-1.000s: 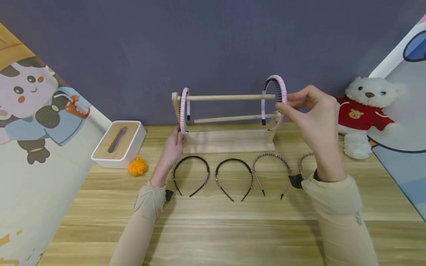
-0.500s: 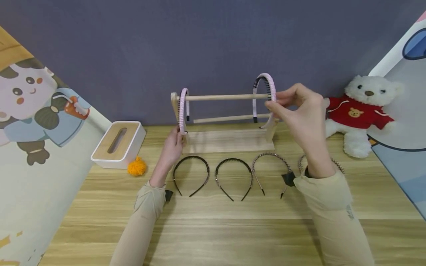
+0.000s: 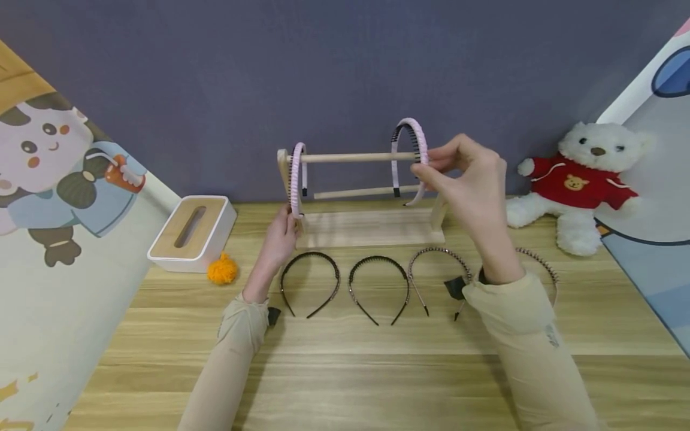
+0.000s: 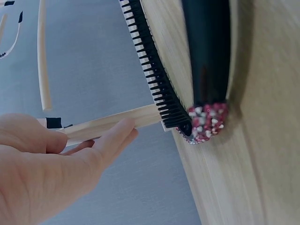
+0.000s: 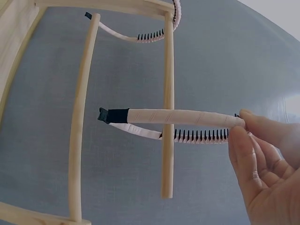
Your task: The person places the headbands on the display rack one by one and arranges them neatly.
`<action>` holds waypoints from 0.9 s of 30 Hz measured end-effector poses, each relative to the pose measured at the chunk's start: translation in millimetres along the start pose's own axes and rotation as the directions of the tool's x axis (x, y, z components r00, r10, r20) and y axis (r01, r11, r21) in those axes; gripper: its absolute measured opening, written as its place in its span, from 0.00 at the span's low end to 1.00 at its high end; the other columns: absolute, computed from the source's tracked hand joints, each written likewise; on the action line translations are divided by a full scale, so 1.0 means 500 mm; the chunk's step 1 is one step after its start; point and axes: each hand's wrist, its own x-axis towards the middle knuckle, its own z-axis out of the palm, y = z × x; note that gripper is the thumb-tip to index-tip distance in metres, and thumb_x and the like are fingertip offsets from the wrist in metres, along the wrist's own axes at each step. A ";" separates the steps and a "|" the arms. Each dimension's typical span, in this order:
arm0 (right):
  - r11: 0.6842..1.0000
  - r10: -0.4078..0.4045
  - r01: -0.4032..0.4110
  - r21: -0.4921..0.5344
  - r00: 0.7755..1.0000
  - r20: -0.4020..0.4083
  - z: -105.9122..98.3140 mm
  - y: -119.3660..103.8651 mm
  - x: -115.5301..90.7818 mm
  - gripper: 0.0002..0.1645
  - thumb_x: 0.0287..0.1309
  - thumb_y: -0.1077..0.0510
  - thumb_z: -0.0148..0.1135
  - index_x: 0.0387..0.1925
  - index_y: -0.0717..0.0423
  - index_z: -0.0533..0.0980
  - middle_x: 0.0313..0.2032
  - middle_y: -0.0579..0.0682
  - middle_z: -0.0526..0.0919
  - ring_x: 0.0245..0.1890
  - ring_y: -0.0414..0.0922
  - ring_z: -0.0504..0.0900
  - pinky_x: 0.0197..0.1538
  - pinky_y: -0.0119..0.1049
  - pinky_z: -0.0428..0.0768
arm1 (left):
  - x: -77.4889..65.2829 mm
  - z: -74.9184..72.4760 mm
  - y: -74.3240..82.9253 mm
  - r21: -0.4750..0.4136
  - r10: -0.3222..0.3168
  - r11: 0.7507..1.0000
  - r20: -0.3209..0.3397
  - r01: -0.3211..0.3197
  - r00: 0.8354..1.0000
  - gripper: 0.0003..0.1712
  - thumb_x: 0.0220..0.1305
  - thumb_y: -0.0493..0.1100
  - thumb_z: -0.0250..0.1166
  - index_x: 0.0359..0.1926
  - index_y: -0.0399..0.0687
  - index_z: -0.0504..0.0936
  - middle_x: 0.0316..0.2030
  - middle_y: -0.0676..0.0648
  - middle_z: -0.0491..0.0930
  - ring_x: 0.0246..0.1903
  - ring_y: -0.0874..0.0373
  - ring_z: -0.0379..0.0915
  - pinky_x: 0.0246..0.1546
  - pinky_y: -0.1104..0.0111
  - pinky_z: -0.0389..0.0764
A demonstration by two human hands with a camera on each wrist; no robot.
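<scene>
My right hand [image 3: 474, 179] pinches a pink toothed headband [image 3: 419, 134] between thumb and fingertips. The headband hangs around the upper rod [image 3: 356, 157] of a wooden headband rack [image 3: 372, 233], near the rod's free right end [image 5: 167, 187]. At the rack's left side, my left hand [image 3: 280, 233] grips the wooden upright [image 4: 112, 123], thumb on one side and fingers on the other. Another pink headband [image 3: 295, 185] hangs at the left end of that rod. Close to the left hand in the left wrist view lies a black toothed headband with pink-and-clear stones [image 4: 208, 122].
In front of the rack, a row of thin headbands lies on the table: two dark ones [image 3: 379, 258] and two beaded ones [image 3: 439, 249], one partly behind the right arm. A tissue box [image 3: 212, 239] and orange pompom [image 3: 223, 269] stand left, a teddy bear [image 3: 579, 179] right.
The right hand has moved left with the pink headband, bringing it further along the upper rod from the right end. The left hand has stayed on the rack.
</scene>
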 end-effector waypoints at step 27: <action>0.999 -0.006 0.003 0.041 0.997 0.074 0.076 -0.011 0.003 0.14 0.59 0.65 0.81 0.39 0.68 0.82 0.34 0.57 0.89 0.29 0.35 0.85 0.33 0.26 0.84 | -0.002 -0.001 0.001 0.014 0.004 1.000 -0.002 -0.004 1.000 0.23 0.88 0.38 0.42 0.74 0.30 0.67 0.44 0.31 0.77 0.42 0.34 0.74 0.32 0.68 0.75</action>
